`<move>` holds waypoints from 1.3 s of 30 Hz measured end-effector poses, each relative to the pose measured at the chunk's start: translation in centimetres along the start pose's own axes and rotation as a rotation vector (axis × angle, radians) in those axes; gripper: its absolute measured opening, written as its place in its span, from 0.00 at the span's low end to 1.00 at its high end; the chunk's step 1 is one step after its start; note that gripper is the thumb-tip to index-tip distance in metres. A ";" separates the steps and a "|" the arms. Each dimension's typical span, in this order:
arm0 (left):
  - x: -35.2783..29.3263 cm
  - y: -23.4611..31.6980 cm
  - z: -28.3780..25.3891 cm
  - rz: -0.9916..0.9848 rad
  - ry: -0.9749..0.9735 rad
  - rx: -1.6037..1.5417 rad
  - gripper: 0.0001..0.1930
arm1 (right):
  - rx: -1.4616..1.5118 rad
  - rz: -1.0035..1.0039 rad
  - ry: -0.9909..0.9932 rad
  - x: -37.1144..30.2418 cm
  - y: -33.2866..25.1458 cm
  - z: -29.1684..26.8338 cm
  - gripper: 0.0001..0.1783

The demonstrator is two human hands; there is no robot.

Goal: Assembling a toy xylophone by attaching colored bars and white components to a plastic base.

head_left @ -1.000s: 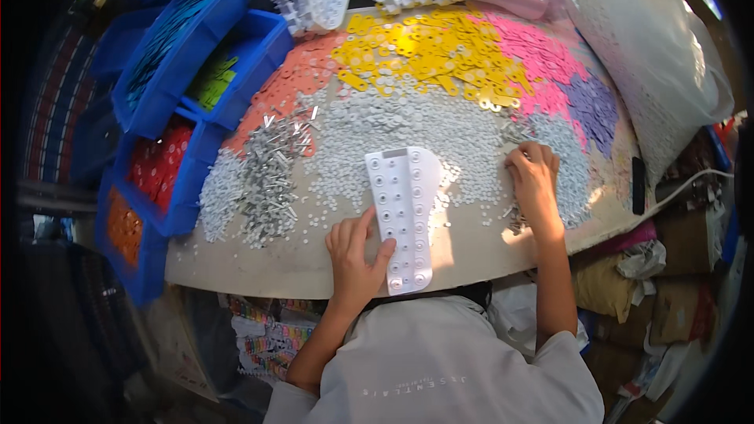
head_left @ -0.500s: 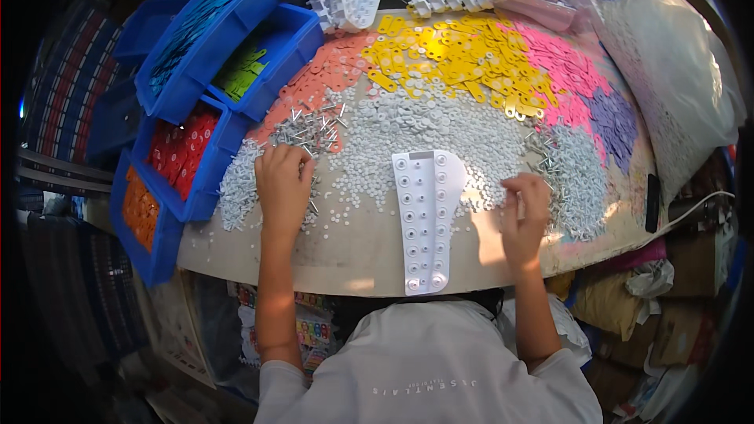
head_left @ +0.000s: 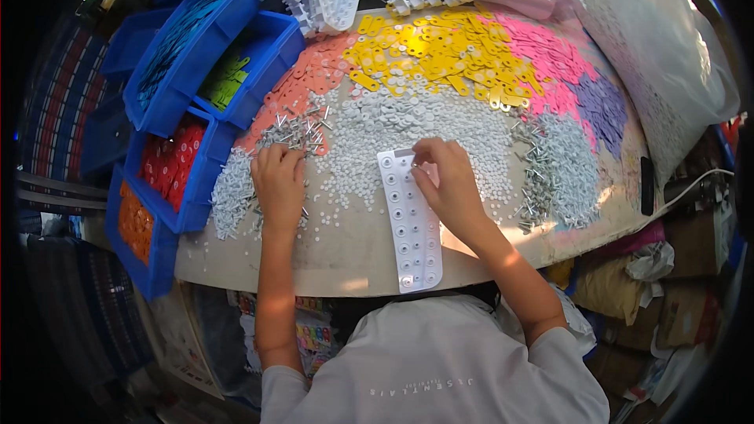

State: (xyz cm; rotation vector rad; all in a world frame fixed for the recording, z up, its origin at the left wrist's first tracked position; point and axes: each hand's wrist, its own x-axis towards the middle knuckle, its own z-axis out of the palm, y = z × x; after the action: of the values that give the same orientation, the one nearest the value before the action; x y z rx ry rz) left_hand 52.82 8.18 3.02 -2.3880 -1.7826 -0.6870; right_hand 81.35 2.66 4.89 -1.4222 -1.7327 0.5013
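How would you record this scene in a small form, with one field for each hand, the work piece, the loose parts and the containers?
Left hand: at the left pile of silver pins
Right hand: over the far end of the plate; anything pinched is too small to tell
Work piece: white plastic plate with rows of round sockets, on the table
Loose parts: white discs; yellow tabs; pink pieces; purple pieces
Containers: blue bins, at left
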 end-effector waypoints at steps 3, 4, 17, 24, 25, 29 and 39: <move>0.3 0.3 -0.3 -0.018 0.075 -0.069 0.07 | -0.059 -0.011 -0.004 1.2 0.3 0.8 0.14; 0.5 0.5 -0.6 -0.031 0.121 -0.107 0.05 | -0.061 -0.008 -0.001 1.4 0.5 1.0 0.14; 1.3 8.5 -1.0 0.136 0.045 -0.610 0.06 | -0.441 -0.145 0.214 0.6 1.3 -3.0 0.10; 1.3 10.9 2.3 0.172 -0.026 -0.600 0.07 | -0.800 0.148 0.178 -3.0 6.6 -10.5 0.13; 1.2 10.9 2.7 0.171 -0.026 -0.599 0.07 | -0.771 0.140 0.133 -3.5 7.2 -10.7 0.13; 1.2 11.3 3.9 0.173 -0.011 -0.562 0.08 | -0.711 0.103 0.114 -3.5 8.0 -10.6 0.10; 0.8 11.4 3.6 0.268 0.023 -0.498 0.10 | -0.683 0.105 0.145 -3.0 8.3 -10.3 0.06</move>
State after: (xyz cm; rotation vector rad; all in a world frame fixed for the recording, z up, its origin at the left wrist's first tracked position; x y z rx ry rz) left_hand 64.67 6.42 2.32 -2.8322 -1.3591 -1.2290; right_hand 94.63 0.30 3.75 -1.9667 -1.7963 -0.1714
